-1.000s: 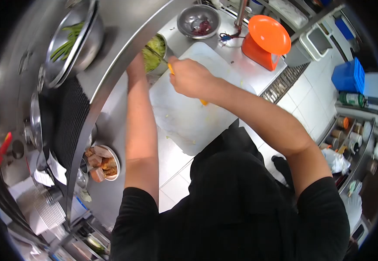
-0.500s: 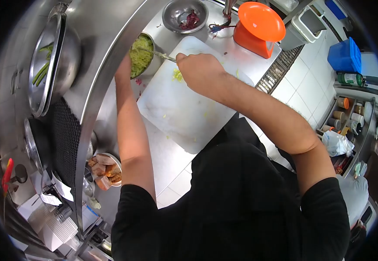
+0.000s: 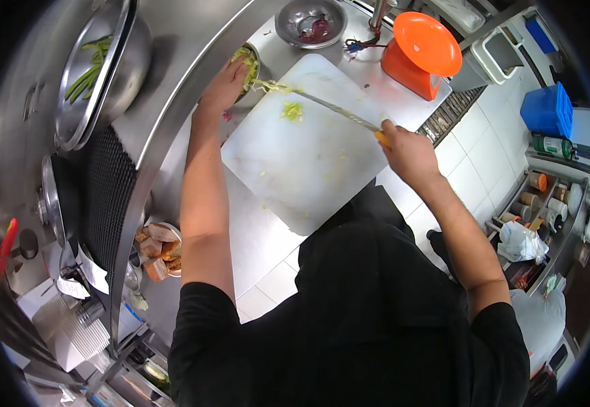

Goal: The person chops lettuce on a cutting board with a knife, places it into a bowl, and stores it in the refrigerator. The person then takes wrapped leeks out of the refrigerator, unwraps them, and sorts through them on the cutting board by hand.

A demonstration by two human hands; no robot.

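Observation:
My right hand (image 3: 410, 152) is closed round the yellow handle of a long knife (image 3: 339, 110). The blade slants over a white cutting board (image 3: 295, 163), and pale green shreds cling near its tip. A small heap of chopped greens (image 3: 292, 111) lies on the board below the blade. At the upper left, my left hand (image 3: 224, 85) reaches to a metal container (image 3: 257, 68) filled with shredded greens. Its fingers look stretched out over the greens, partly seen from behind. A steel shelf edge comes close beside that hand.
A metal bowl (image 3: 310, 26) with dark red pieces and an orange scale (image 3: 422, 51) stand behind the board. A steel shelf (image 3: 166, 112) runs along the left, holding a bowl of green beans (image 3: 94, 74). Below it sits a container of food pieces (image 3: 160, 251).
My right hand has moved right and toward me with the knife, drawing the blade away from the container and across the board. My left hand now shows more at the container's rim.

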